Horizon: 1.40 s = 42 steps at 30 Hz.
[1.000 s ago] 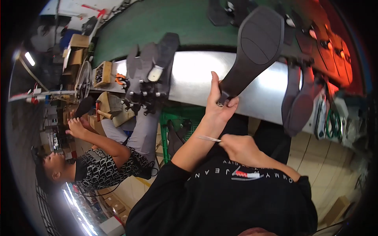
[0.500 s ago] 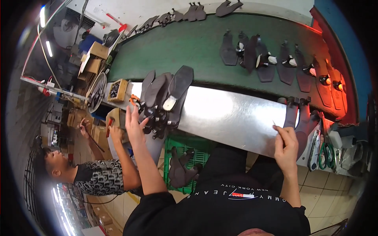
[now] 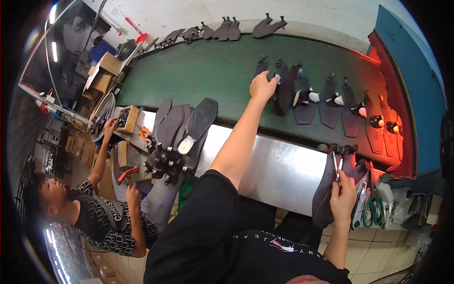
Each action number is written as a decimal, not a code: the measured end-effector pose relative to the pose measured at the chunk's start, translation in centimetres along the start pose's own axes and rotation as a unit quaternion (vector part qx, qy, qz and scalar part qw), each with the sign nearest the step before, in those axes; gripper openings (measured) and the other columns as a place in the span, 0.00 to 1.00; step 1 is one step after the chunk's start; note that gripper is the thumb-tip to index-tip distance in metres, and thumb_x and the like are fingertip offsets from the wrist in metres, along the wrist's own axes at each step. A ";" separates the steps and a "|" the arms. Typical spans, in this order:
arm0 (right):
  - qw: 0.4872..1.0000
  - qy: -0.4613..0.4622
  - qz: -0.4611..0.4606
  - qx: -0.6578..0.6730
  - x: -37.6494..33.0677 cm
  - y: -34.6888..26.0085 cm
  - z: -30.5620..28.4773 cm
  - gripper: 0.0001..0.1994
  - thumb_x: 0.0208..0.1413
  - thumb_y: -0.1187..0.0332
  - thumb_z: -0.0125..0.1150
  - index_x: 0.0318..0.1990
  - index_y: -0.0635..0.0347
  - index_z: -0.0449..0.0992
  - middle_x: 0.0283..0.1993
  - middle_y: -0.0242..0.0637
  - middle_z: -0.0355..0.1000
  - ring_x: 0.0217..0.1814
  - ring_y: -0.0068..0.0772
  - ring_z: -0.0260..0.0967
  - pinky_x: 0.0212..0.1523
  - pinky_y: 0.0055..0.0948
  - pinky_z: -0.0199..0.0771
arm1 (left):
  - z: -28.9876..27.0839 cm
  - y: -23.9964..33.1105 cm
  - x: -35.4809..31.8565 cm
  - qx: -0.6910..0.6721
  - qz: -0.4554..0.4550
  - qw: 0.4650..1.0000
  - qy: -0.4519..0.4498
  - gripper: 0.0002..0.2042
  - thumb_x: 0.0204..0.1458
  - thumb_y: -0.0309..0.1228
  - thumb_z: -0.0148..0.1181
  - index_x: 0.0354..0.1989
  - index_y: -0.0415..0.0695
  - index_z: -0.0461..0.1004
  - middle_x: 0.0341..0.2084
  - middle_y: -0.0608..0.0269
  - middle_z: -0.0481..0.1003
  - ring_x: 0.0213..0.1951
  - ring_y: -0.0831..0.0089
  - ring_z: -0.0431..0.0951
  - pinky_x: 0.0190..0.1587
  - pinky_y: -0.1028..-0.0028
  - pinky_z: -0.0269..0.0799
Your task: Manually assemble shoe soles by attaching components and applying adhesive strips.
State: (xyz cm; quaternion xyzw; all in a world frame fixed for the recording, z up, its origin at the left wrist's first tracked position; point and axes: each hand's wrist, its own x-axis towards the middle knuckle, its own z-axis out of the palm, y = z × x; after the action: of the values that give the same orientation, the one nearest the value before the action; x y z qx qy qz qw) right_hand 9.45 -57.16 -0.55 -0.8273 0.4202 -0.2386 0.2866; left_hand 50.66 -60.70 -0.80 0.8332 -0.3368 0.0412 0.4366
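Note:
My left hand (image 3: pixel 263 88) reaches onto the green conveyor belt (image 3: pixel 189 71), its fingers parted over the near end of a dark shoe sole (image 3: pixel 261 66). A second strapped sole (image 3: pixel 279 71) lies just beside the thumb; the hand hides part of both. At the right, my right hand (image 3: pixel 342 196) is closed around a thin, pale stick-like tool (image 3: pixel 336 163) that points away from me. Under and beside that hand, a dark sole (image 3: pixel 324 191) overhangs the front edge of the metal plate (image 3: pixel 279 165).
Dark soles pile up at the metal plate's left end (image 3: pixel 177 128). Other soles (image 3: pixel 331 106) run rightward under a red-lit machine opening (image 3: pixel 395 104). Green-handled scissors (image 3: pixel 373 210) and a cutter (image 3: pixel 359 203) lie at right. A co-worker (image 3: pixel 101 213) holds a red-headed hammer (image 3: pixel 127 175).
My left hand has moved from beside the sole pile, across the plate, to the belt. My right hand's tool now points away over the sole. The co-worker's far hand has reached toward the wooden box.

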 end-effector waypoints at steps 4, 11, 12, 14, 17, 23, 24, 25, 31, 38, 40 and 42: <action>0.990 0.083 -0.091 -0.062 0.8 -1.4 -0.9 0.19 0.51 0.77 0.58 0.52 0.61 0.73 0.40 0.44 0.64 0.41 0.44 0.66 0.42 0.36 0.66 | 3.6 -2.9 0.8 0.034 -0.073 0.994 -0.075 0.25 0.41 0.34 0.64 0.53 0.52 0.75 0.35 0.57 0.80 0.39 0.62 0.80 0.43 0.66 0.72; 0.968 0.040 -0.227 0.099 7.3 -7.8 -1.0 0.14 0.50 0.78 0.56 0.46 0.64 0.75 0.39 0.45 0.69 0.39 0.44 0.68 0.41 0.34 0.68 | -2.8 -1.3 -1.4 -0.300 -0.037 0.953 -0.011 0.29 0.51 0.23 0.59 0.64 0.48 0.62 0.25 0.66 0.76 0.28 0.75 0.77 0.31 0.77 0.74; 0.960 0.025 -0.247 0.130 9.1 -9.5 -0.4 0.12 0.51 0.77 0.56 0.44 0.64 0.76 0.36 0.45 0.70 0.36 0.44 0.69 0.39 0.34 0.68 | -4.4 -0.7 -2.4 -0.302 -0.035 0.953 -0.009 0.29 0.51 0.23 0.59 0.64 0.48 0.62 0.25 0.66 0.76 0.28 0.75 0.77 0.31 0.77 0.74; 0.932 0.049 -0.309 0.181 14.3 -11.9 2.5 0.07 0.53 0.75 0.56 0.39 0.64 0.76 0.32 0.45 0.72 0.33 0.47 0.71 0.36 0.36 0.69 | -7.2 0.1 -5.1 -0.489 -0.180 0.853 -0.025 0.21 0.51 0.24 0.59 0.57 0.41 0.69 0.31 0.65 0.77 0.27 0.76 0.77 0.28 0.80 0.72; 0.973 -0.001 -0.217 0.079 22.1 -15.1 7.1 0.12 0.57 0.60 0.54 0.37 0.58 0.78 0.36 0.50 0.75 0.40 0.54 0.72 0.39 0.43 0.71 | -7.2 -2.1 -11.1 -0.497 -0.186 0.847 -0.031 0.17 0.51 0.24 0.60 0.51 0.39 0.71 0.34 0.63 0.77 0.31 0.77 0.78 0.29 0.80 0.73; 0.978 -0.112 -0.068 -0.162 33.8 -11.9 16.0 0.25 0.56 0.44 0.49 0.52 0.51 0.72 0.51 0.42 0.74 0.55 0.46 0.70 0.53 0.41 0.68 | -4.0 -3.9 -15.2 -0.491 -0.079 0.868 0.010 0.13 0.47 0.23 0.65 0.43 0.38 0.76 0.40 0.62 0.74 0.33 0.79 0.75 0.32 0.80 0.72; 0.974 -0.121 -0.079 -0.176 34.8 -11.2 17.1 0.27 0.54 0.43 0.51 0.55 0.49 0.72 0.52 0.40 0.74 0.55 0.45 0.71 0.53 0.40 0.68 | -3.9 -4.4 -14.8 -0.464 -0.018 0.884 0.051 0.12 0.46 0.24 0.66 0.40 0.37 0.77 0.43 0.61 0.72 0.35 0.78 0.75 0.33 0.79 0.71; 0.971 -0.137 -0.078 -0.178 35.8 -10.5 18.0 0.24 0.53 0.47 0.54 0.53 0.48 0.74 0.51 0.39 0.75 0.55 0.41 0.71 0.53 0.39 0.68 | -4.2 -4.6 -14.6 -0.423 -0.001 0.905 0.042 0.12 0.46 0.24 0.67 0.40 0.37 0.77 0.47 0.60 0.69 0.38 0.78 0.74 0.34 0.80 0.72; 0.957 -0.148 -0.111 -0.222 39.8 -9.1 15.8 0.18 0.43 0.72 0.52 0.43 0.54 0.81 0.44 0.43 0.77 0.49 0.43 0.75 0.51 0.35 0.71 | -5.7 -4.8 -14.3 -0.395 -0.034 0.917 0.052 0.11 0.48 0.26 0.65 0.39 0.36 0.78 0.47 0.60 0.68 0.39 0.80 0.73 0.34 0.81 0.71; 0.891 -0.199 -0.115 0.392 30.8 -8.9 2.6 0.27 0.44 0.82 0.41 0.56 0.61 0.69 0.44 0.34 0.68 0.47 0.24 0.67 0.48 0.22 0.66 | -4.1 -6.9 -14.4 -0.536 -0.054 0.841 0.038 0.14 0.55 0.25 0.59 0.50 0.39 0.73 0.39 0.70 0.76 0.38 0.84 0.73 0.40 0.81 0.70; 0.867 -0.194 -0.092 0.449 26.1 -7.9 0.0 0.26 0.47 0.82 0.42 0.57 0.59 0.68 0.45 0.32 0.68 0.47 0.23 0.65 0.49 0.21 0.65 | -5.2 -6.3 -14.9 -0.585 -0.115 0.803 0.005 0.14 0.53 0.26 0.61 0.47 0.38 0.74 0.37 0.70 0.76 0.37 0.84 0.73 0.40 0.81 0.70; 0.840 -0.185 -0.065 0.505 20.7 -7.8 -2.0 0.24 0.51 0.81 0.43 0.58 0.56 0.67 0.46 0.31 0.67 0.48 0.22 0.64 0.50 0.21 0.63 | -7.1 -4.6 -16.1 -0.610 -0.151 0.778 -0.028 0.14 0.54 0.28 0.60 0.48 0.40 0.74 0.37 0.70 0.77 0.38 0.83 0.75 0.41 0.80 0.71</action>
State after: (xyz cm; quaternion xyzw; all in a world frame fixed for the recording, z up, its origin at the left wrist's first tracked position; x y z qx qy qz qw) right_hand 23.55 -71.18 9.35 -0.6221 0.1256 -0.2786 0.7208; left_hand 42.58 -45.10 -5.50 0.4338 -0.1736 -0.2627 0.8442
